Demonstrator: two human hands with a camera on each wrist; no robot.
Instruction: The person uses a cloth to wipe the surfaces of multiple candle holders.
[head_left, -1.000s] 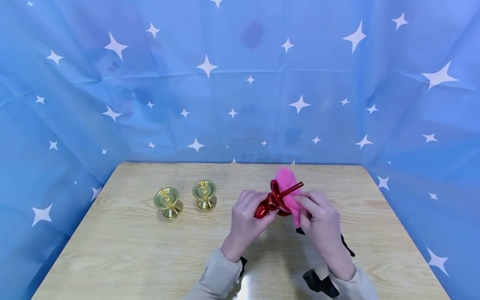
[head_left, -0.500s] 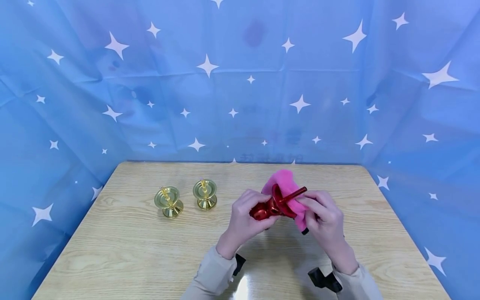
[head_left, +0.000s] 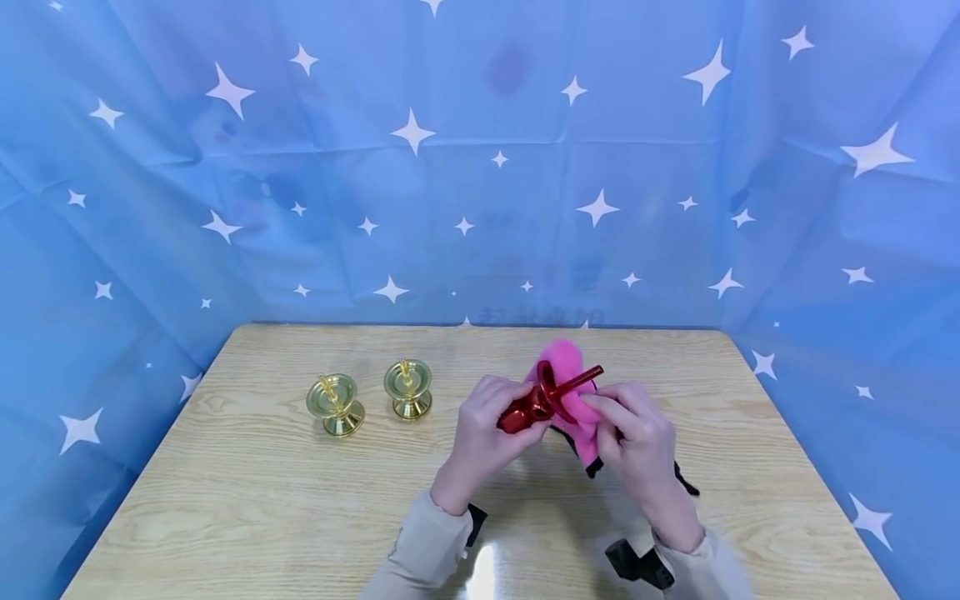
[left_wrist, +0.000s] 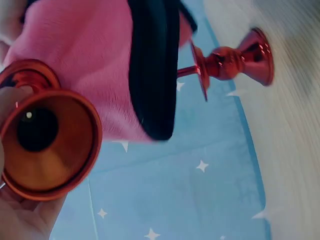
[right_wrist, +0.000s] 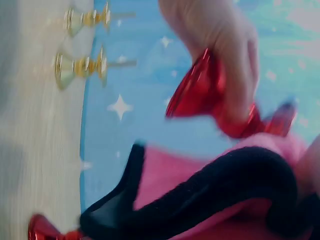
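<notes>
A shiny red candlestick (head_left: 534, 406) tilts over the table, its dish and thin spike pointing up to the right. My left hand (head_left: 483, 442) grips it around the stem and base. The hollow underside of its base (left_wrist: 82, 145) faces the left wrist camera. Pinched in the fingers of my right hand (head_left: 637, 435) is a pink cloth with black edging (head_left: 564, 358), which lies against the candlestick's dish. Another red candlestick (left_wrist: 227, 65) stands on the table in the left wrist view; the hands and cloth hide it from the head view.
Two gold candlesticks (head_left: 343, 414) with upright spikes stand on the left of the wooden table (head_left: 262, 508). A blue curtain with white stars (head_left: 480, 192) hangs behind the table and along both sides.
The red candlestick dips a little to the right, then comes back left and up. The cloth shifts around its dish with the right hand. Both grips stay on.
</notes>
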